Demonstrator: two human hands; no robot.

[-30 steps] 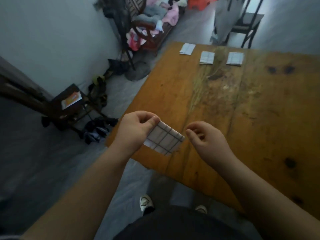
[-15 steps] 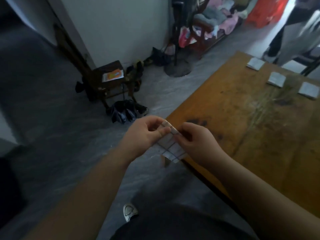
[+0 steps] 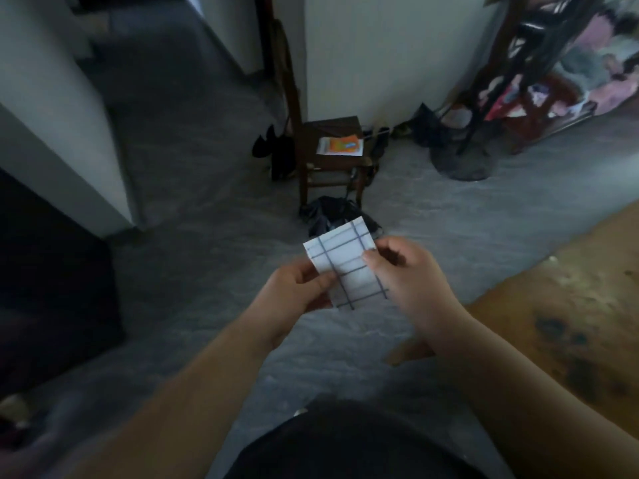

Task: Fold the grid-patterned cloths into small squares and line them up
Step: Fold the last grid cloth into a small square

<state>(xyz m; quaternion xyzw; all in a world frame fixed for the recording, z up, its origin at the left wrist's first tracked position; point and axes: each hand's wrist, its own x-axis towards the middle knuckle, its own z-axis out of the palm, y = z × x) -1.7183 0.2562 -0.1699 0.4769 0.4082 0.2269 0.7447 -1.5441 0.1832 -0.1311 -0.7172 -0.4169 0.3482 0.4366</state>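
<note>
A small folded white cloth with a dark grid pattern (image 3: 345, 262) is held in the air in front of me, over the grey floor and left of the table. My left hand (image 3: 297, 295) pinches its lower left edge. My right hand (image 3: 404, 274) pinches its right edge with thumb and fingers. Only a corner of the wooden table (image 3: 560, 305) shows at the right. The folded cloths laid out on the table are out of view.
A small dark wooden stool (image 3: 332, 153) with an orange and white packet (image 3: 340, 146) on it stands by the white wall ahead. Dark shoes (image 3: 332, 216) lie below it. A fan base (image 3: 463, 160) and a cluttered rack (image 3: 570, 63) are at the right.
My view has swung left, away from the table, so the three folded cloths left the frame. My right hand, free a second ago, now pinches the cloth, which is turned more upright.
</note>
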